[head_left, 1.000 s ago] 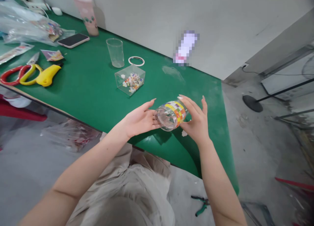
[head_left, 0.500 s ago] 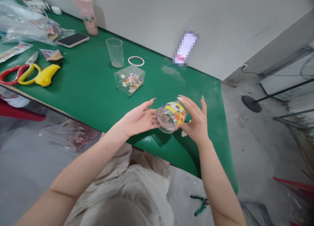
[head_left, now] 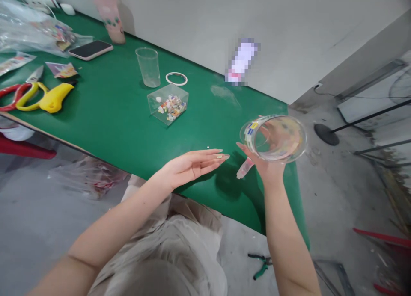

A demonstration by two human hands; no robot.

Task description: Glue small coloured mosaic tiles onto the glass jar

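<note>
My right hand (head_left: 271, 170) grips a clear glass cup (head_left: 247, 131) with a band of coloured mosaic squares around its side. The cup is tilted with its round mouth facing me, and some of the fingers show through the glass. To the left, my left hand (head_left: 192, 165) is open, its fingers stretched out and apart from the cup. A tiny yellowish piece (head_left: 219, 156) appears to lie on those fingers. Just below the right hand is a small pinkish tube-like object (head_left: 244, 168), partly covered. One tiny white bit (head_left: 208, 147) rests on the table.
On the green table (head_left: 112, 133), a clear square box (head_left: 157, 110) contains small coloured pieces. Behind it are a clear tumbler (head_left: 149, 69) and a white ring (head_left: 176, 78). Scissors (head_left: 32, 95), a phone (head_left: 90, 50), a pink cup (head_left: 111, 20) and plastic bags (head_left: 28, 35) lie left. Pliers (head_left: 261, 264) are on the floor.
My right hand has moved right and turned the cup so its mouth faces me. My left hand has come away from the cup, its fingers now straighter and closer together.
</note>
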